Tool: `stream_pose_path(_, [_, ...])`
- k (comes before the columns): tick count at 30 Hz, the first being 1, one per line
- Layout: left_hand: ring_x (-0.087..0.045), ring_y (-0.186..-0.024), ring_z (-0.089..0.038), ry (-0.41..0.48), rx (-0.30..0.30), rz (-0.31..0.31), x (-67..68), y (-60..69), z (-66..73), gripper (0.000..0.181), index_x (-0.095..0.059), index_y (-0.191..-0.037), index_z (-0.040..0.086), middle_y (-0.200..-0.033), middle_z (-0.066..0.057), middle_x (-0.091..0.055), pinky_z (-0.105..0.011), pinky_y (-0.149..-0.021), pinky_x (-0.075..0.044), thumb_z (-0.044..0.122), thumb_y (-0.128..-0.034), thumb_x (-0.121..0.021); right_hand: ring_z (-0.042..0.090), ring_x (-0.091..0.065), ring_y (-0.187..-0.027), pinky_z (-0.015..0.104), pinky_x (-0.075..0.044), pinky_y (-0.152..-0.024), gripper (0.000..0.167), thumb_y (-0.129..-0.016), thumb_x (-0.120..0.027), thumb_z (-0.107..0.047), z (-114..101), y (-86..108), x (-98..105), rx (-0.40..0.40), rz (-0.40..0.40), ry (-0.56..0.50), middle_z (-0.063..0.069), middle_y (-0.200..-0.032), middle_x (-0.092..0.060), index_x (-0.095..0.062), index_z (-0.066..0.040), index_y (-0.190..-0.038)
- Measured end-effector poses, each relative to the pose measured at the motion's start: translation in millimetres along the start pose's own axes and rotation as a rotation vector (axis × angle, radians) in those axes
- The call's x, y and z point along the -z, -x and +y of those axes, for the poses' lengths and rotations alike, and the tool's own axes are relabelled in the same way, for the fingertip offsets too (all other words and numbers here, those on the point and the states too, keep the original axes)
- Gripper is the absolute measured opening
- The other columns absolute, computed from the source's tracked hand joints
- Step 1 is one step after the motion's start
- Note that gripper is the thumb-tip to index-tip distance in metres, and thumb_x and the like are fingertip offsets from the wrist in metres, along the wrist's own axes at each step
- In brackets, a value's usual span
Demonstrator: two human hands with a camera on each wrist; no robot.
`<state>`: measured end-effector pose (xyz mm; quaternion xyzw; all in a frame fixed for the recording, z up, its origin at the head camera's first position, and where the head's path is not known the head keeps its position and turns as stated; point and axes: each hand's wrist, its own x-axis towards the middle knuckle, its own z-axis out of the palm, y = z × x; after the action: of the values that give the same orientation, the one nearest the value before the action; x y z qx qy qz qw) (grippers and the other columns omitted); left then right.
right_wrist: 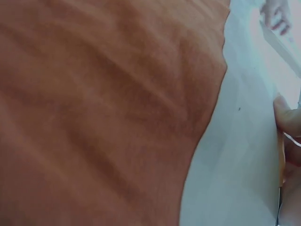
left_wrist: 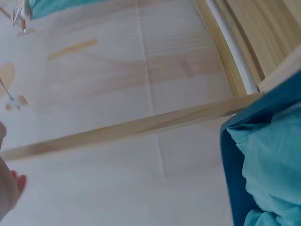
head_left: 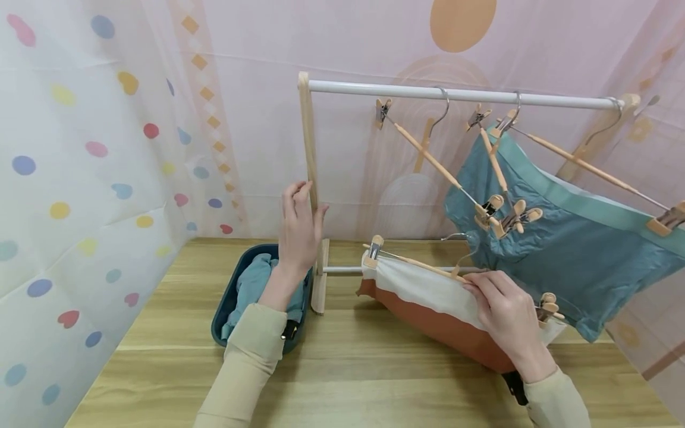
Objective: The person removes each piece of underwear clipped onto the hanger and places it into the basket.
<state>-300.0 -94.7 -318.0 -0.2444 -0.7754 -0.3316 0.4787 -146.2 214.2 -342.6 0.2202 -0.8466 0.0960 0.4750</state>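
My right hand (head_left: 508, 312) pinches the wooden bar of a clip hanger (head_left: 423, 266) near its middle. From that hanger's clips hangs a rust-brown garment (head_left: 428, 321) with a white waistband (head_left: 423, 288); the cloth fills most of the right wrist view. My left hand (head_left: 299, 232) is raised beside the upright wooden post (head_left: 309, 131) of a clothes rack, fingers loosely bent; whether it touches the post is unclear. In the left wrist view only part of that hand (left_wrist: 7, 190) shows at the left edge, near the post (left_wrist: 131, 129).
On the rack's white rail (head_left: 374, 88) hang several clip hangers, one carrying blue-green shorts (head_left: 540, 238) at the right. A dark blue basket (head_left: 218, 318) with teal cloth (head_left: 251, 285) stands left of the rack on the wooden table (head_left: 374, 386). A patterned curtain (head_left: 96, 208) is behind.
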Motion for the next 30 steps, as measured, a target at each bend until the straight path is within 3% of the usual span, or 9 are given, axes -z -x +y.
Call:
stream_pose_path(3, [-0.051, -0.096, -0.034, -0.052, -0.155, 0.051, 3.0, 3.7, 7.4, 0.034, -0.046, -0.12, -0.003, -0.117, -0.023, -0.05, -0.04, -0.078, -0.048, 0.008, -0.0914, -0.061, 0.023, -0.061, -0.071, 0.034, -0.049, -0.058, 0.043, -0.1, -0.045, -0.03, -1.7, -1.5, -1.5, 0.03, -0.002, -0.019, 0.011, -0.079, -0.065, -0.071, 0.001, -0.086])
stream_pose_path(5, [-0.053, -0.097, -0.033, -0.028, -0.213, -0.024, 6.2, 6.3, 12.6, 0.029, -0.051, -0.115, -0.004, -0.111, -0.021, -0.055, -0.04, -0.081, -0.049, 0.005, -0.0898, -0.062, 0.022, -0.06, -0.07, 0.033, -0.049, -0.057, 0.042, -0.1, -0.045, -0.03, -2.6, -2.7, -2.7, 0.066, 0.01, -0.024, 0.01, -0.079, -0.065, -0.071, 0.0, -0.085])
stream_pose_path(8, [-0.056, -0.108, -0.03, 0.06, -0.219, -0.301, 13.4, 8.7, 20.7, 0.026, -0.057, -0.116, -0.002, -0.113, -0.016, -0.06, -0.039, -0.091, -0.049, 0.013, -0.0939, -0.058, 0.02, -0.061, -0.069, 0.031, -0.049, -0.058, 0.04, -0.1, -0.046, -0.029, -3.0, -4.3, -4.5, 0.119, 0.026, -0.035, 0.008, -0.079, -0.065, -0.07, -0.002, -0.085])
stream_pose_path(12, [-0.05, -0.125, -0.026, 0.148, -0.099, -0.761, 24.3, 5.9, 31.9, 0.041, -0.054, -0.127, 0.004, -0.128, -0.01, -0.059, -0.041, -0.104, -0.043, 0.033, -0.1009, -0.044, 0.019, -0.061, -0.067, 0.029, -0.048, -0.057, 0.038, -0.1, -0.047, -0.029, -1.9, -5.6, -7.2, 0.178, 0.054, -0.059, 0.007, -0.078, -0.066, -0.07, -0.003, -0.084])
stream_pose_path(14, [-0.049, -0.128, -0.026, 0.154, -0.053, -0.923, 27.8, 3.5, 35.8, 0.046, -0.054, -0.129, 0.005, -0.131, -0.009, -0.058, -0.044, -0.107, -0.04, 0.038, -0.1021, -0.038, 0.019, -0.061, -0.066, 0.029, -0.048, -0.058, 0.038, -0.1, -0.047, -0.029, -1.0, -5.6, -8.1, 0.198, 0.059, -0.065, 0.006, -0.077, -0.066, -0.07, -0.002, -0.084])
stream_pose_path(16, [-0.054, -0.122, -0.025, 0.162, -0.026, -1.026, 29.3, 1.3, 38.3, 0.046, -0.057, -0.127, 0.005, -0.127, -0.009, -0.062, -0.043, -0.104, -0.042, 0.038, -0.1029, -0.035, 0.018, -0.06, -0.066, 0.028, -0.048, -0.059, 0.039, -0.1, -0.047, -0.029, -0.3, -5.5, -8.2, 0.212, 0.056, -0.067, 0.006, -0.077, -0.065, -0.071, -0.002, -0.085])
stream_pose_path(22, [-0.059, -0.078, -0.013, 0.173, -0.002, -1.174, 29.7, -1.4, 40.1, 0.038, -0.065, -0.106, 0.006, -0.081, -0.001, -0.061, -0.031, -0.08, -0.05, 0.031, -0.104, -0.036, 0.016, -0.059, -0.066, 0.026, -0.048, -0.06, 0.038, -0.1, -0.047, -0.028, -0.6, -6.5, -7.1, 0.232, 0.038, -0.083, 0.004, -0.078, -0.064, -0.07, -0.002, -0.086])
stream_pose_path(26, [-0.047, -0.063, -0.01, 0.199, 0.009, -1.183, 28.9, -1.6, 37.6, 0.033, -0.062, -0.093, 0.009, -0.067, 0.002, -0.047, -0.026, -0.068, -0.044, 0.03, -0.1032, -0.038, 0.015, -0.06, -0.067, 0.025, -0.048, -0.06, 0.037, -0.1, -0.047, -0.028, -1.1, -7.6, -8.3, 0.238, 0.031, -0.082, 0.004, -0.078, -0.064, -0.07, -0.003, -0.086])
stream_pose_path(30, [-0.047, -0.065, -0.008, 0.237, 0.0, -1.146, 29.2, -1.0, 35.1, 0.028, -0.063, -0.099, 0.009, -0.076, 0.002, -0.056, -0.023, -0.066, -0.043, 0.028, -0.1018, -0.043, 0.014, -0.059, -0.067, 0.025, -0.048, -0.06, 0.038, -0.1, -0.047, -0.03, -1.1, -8.0, -9.4, 0.233, 0.03, -0.087, 0.003, -0.079, -0.064, -0.071, -0.003, -0.086])
